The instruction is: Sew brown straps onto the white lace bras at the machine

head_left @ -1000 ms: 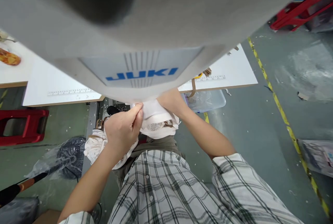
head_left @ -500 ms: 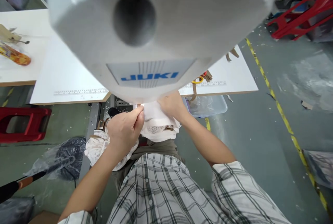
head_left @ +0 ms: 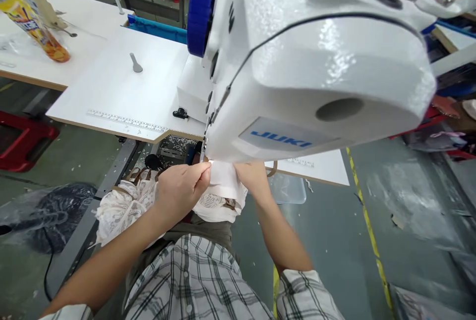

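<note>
A white JUKI sewing machine fills the upper middle of the view, its head overhanging my hands. Just below it, a white fabric piece with lace is stretched between them over my lap. My left hand pinches its left edge, thumb pressed on the fingers. At the right edge my right hand is closed on the same fabric, with its fingertips partly hidden under the machine head. The needle area is covered by the machine. Beside my left forearm lies a heap of white lace garments with brown straps.
The white table carries a printed ruler, a grey tool and an orange drink bottle. A clear plastic bin sits below the table's right part. A red stool stands at left. Yellow tape marks the floor.
The head view has shifted, showing the machine from its left side with its blue handwheel. Both hands stay on the white fabric with little visible movement.
</note>
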The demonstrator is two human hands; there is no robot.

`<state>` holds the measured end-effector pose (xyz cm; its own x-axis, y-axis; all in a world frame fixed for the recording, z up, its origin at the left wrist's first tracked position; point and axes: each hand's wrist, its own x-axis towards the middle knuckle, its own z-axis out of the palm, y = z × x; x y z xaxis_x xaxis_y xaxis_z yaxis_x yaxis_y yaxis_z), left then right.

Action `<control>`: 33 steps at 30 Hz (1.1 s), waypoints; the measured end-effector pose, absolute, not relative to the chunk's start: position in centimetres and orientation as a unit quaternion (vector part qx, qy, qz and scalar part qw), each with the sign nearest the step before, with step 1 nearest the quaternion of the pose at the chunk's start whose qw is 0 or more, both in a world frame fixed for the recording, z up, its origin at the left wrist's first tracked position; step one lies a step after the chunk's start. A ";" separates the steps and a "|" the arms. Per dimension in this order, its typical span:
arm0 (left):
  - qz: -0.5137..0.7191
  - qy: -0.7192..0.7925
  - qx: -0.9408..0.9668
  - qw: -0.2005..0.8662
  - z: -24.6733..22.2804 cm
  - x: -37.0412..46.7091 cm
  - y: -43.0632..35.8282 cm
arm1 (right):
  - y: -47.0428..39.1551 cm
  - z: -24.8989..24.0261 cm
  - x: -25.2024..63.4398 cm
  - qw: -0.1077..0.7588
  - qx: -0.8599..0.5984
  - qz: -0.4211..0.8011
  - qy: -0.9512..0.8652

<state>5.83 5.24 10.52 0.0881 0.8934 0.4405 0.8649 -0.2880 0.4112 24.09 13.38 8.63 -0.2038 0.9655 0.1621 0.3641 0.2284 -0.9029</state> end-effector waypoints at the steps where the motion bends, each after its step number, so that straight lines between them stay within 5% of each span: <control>1: 0.322 0.597 0.735 0.022 10.5 5.8 5.2 | 13.3 8.7 24.0 0.397 -0.493 0.381 -0.673; 20: 0.338 0.626 0.699 0.075 10.9 5.2 5.2 | 12.9 8.6 24.1 0.384 -0.538 0.397 -0.637; 25: 0.354 0.611 0.701 0.101 11.5 5.0 5.4 | 11.8 7.9 23.9 0.460 -0.475 0.542 -0.519; 29: 0.329 0.563 0.750 0.108 11.4 4.4 4.7 | 9.2 7.2 24.2 0.434 -0.439 0.701 -0.358; 33: 0.321 0.506 0.798 0.060 11.1 4.4 3.1 | 5.3 6.7 25.2 0.451 -0.425 0.674 -0.402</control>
<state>4.44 3.13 11.06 0.2815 0.8470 0.4509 0.7699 -0.4799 0.4208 25.17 5.33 6.67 -0.2323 0.9494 -0.2113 -0.2655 -0.2709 -0.9253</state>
